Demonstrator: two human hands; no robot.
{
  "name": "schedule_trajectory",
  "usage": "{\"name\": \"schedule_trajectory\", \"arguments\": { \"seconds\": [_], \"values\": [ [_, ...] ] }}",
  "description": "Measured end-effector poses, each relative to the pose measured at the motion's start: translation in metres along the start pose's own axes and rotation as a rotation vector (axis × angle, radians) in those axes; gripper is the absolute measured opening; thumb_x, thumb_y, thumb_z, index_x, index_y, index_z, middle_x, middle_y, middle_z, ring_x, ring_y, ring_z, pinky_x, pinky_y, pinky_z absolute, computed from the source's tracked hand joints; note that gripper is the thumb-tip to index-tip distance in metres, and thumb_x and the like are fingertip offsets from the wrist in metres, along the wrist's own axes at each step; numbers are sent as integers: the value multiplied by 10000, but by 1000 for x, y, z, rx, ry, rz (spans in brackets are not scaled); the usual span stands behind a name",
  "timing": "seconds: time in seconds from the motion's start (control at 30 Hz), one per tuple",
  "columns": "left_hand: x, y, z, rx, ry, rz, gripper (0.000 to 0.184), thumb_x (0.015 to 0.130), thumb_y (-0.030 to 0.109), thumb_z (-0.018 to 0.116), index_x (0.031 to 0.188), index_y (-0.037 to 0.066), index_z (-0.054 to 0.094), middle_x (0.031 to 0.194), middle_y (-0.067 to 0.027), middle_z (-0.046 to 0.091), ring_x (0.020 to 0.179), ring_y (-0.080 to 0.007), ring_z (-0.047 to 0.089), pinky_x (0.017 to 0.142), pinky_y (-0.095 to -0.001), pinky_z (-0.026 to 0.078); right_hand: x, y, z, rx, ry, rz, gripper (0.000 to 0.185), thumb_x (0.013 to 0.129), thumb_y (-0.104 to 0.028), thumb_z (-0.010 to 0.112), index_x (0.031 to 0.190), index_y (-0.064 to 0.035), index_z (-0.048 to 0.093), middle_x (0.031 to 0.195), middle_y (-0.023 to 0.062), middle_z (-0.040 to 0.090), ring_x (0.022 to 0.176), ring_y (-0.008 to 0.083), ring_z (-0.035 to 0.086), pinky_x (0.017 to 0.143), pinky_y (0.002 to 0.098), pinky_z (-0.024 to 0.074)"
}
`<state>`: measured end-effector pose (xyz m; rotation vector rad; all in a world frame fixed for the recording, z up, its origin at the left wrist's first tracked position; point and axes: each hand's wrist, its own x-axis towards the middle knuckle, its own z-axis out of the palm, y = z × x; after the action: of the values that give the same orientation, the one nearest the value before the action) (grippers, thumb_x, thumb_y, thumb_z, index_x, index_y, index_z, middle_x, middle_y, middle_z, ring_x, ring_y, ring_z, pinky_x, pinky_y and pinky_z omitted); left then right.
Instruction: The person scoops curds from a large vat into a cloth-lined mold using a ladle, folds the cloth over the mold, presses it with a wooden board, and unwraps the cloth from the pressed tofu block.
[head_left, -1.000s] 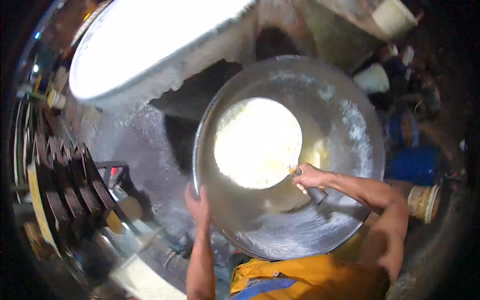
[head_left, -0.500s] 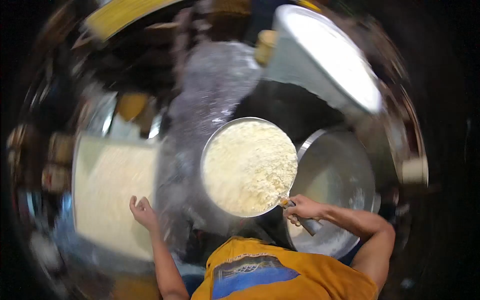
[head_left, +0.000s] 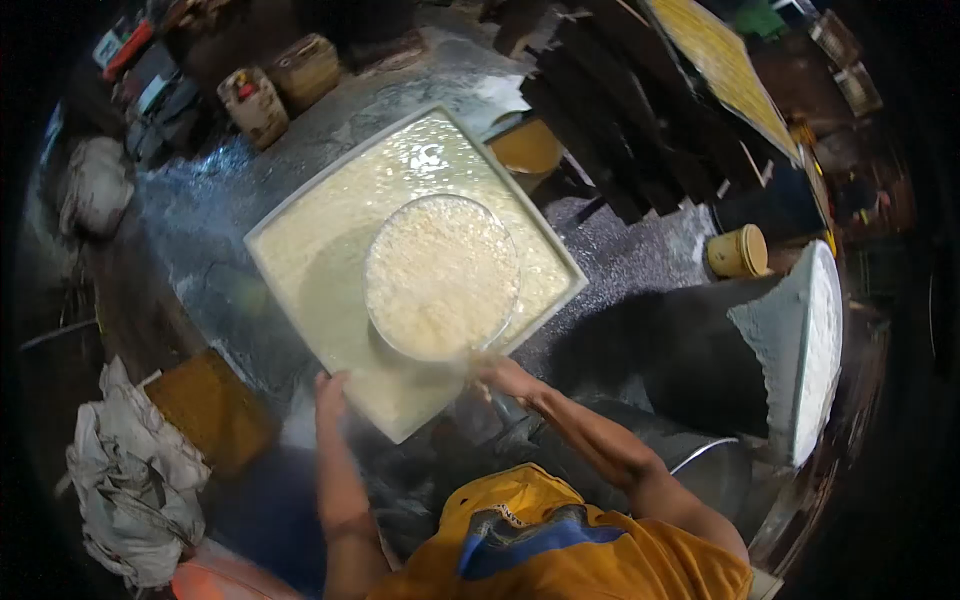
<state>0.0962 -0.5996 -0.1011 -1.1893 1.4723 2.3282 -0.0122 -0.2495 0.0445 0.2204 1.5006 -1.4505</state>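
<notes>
Holding the round pan (head_left: 425,357), already filled with pale lumpy mass (head_left: 440,272) but not emptied, over the middle of the square tray (head_left: 576,283), the right hand (head_left: 507,378) seems closed, while the left hand's (head_left: 331,393) grip at the near-left edge is unclear.

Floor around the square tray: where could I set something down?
The widest bare floor seems left, between the tray and the white sack. A smaller patch lies between the tray and the yellow bucket. The tray's upper-right side is crowded: tub, dark slats.
</notes>
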Motion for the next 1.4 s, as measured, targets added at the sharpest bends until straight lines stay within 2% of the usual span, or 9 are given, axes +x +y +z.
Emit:
{"name": "schedule_trajectory", "arguments": {
  "seconds": [0.1, 0.57, 0.77, 0.9, 1.03, 1.1, 1.2, 1.3, 1.4],
  "values": [
    [-19, 8, 17, 122, 153, -26, 496, 730, 47, 675, 1163, -71, 464, 1101, -162, 566, 969, -270, 580, 822, -369, 476, 30, -13, 6, 3, -32, 82, 99, 883, -90, 515, 816, -19, 520, 627, 53, 530, 518, 135, 516, 520, 290, 446],
    [14, 9, -9, 266, -134, 173, 461, 715, 116, 689, 1122, -58, 561, 898, -122, 653, 756, -185, 616, 683, -306, 499, 57, -66, -75, -108, 244, 216, 165, 878, -77, 548, 895, 86, 548, 628, 86, 555, 494, 171, 551, 439, 313, 466],
    [5, -4, 1, 278, 49, 130, 467, 719, 141, 700, 1111, -53, 536, 922, -126, 621, 804, -211, 603, 719, -337, 489, 7, -119, -88, -213, 728, -451, 283, 824, -70, 586, 1052, 58, 478, 667, 98, 532, 506, 173, 536, 437, 334, 451],
    [11, 13, -1, 236, 65, 44, 506, 800, 110, 666, 1212, -81, 443, 1162, -201, 554, 1019, -292, 570, 863, -389, 445, -56, -109, -116, -271, 1087, -883, 240, 824, -18, 573, 1029, -19, 447, 820, 68, 510, 630, 126, 530, 525, 302, 461],
    [7, 27, 48, 765, 483, 611, 585, 806, 232, 685, 1233, -90, 448, 1222, -236, 493, 1106, -358, 502, 957, -428, 393, -190, -83, -123, 202, 1003, -1158, 267, 844, 14, 565, 1080, -33, 450, 869, 59, 510, 670, 132, 532, 584, 309, 468],
    [-18, 34, 111, 976, 814, 639, 624, 832, 266, 657, 1286, -79, 404, 1305, -276, 408, 1220, -416, 389, 1038, -480, 313, -250, -53, -130, 488, 953, -1185, 255, 866, -15, 573, 1090, -40, 453, 852, 59, 510, 693, 137, 542, 604, 313, 472],
    [-27, 27, 203, 1174, 463, 1054, 542, 808, 187, 668, 1224, -84, 450, 1314, -284, 378, 1233, -420, 380, 1017, -472, 353, -320, 19, -157, 544, 1217, -1099, 203, 896, -92, 577, 1055, -40, 461, 788, 50, 514, 650, 135, 549, 544, 315, 469],
    [-76, 2, 319, 1238, -106, 1164, 533, 820, 177, 629, 1271, -37, 442, 1367, -257, 354, 1290, -423, 325, 1051, -502, 306, -372, 147, -191, 656, 1495, -681, 208, 886, -124, 608, 1012, -37, 467, 746, 42, 508, 573, 117, 526, 485, 297, 452],
    [-131, -46, 425, 1325, -536, 1216, 486, 811, 158, 627, 1231, -39, 483, 1350, -262, 371, 1252, -425, 373, 1025, -501, 337, -397, 270, -207, 918, 1568, -630, 193, 883, -158, 623, 925, -52, 467, 695, 28, 496, 516, 98, 504, 448, 282, 443]
  ]
}}
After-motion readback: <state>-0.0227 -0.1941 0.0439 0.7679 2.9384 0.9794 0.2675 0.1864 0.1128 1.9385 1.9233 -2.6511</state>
